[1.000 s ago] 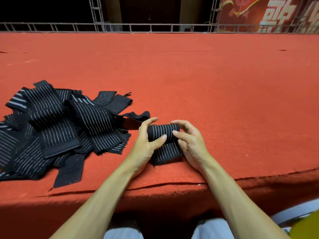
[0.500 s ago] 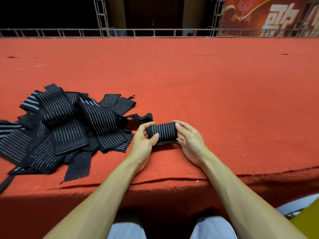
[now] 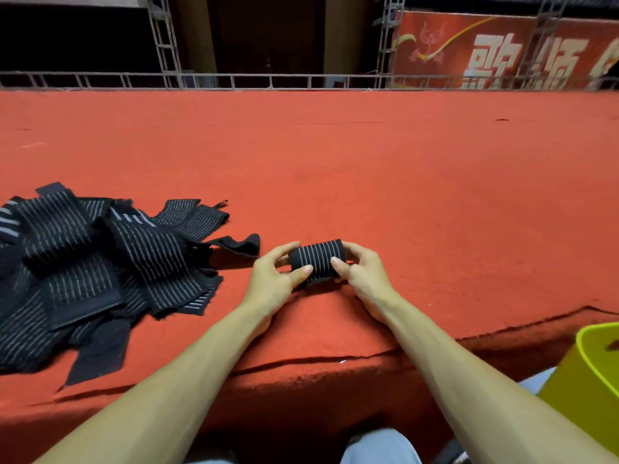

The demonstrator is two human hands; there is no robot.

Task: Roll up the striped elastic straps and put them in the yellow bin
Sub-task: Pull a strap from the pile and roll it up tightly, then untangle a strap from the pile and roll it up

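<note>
Both grips are clamping the roll [image 3: 316, 259] on the counter [image 3: 368, 179]: left grip [image 3: 274, 279] at one end, right grip [image 3: 363, 274] at the other. Pile [image 3: 100, 269] is lying to their left, bin [image 3: 589, 373] to their right.

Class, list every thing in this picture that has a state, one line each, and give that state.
roll: wound up, held between both hands.
left hand: grips the roll's left end.
right hand: grips the roll's right end.
pile: straps unrolled, heaped on the carpet.
bin: partly in view, inside hidden.
</note>
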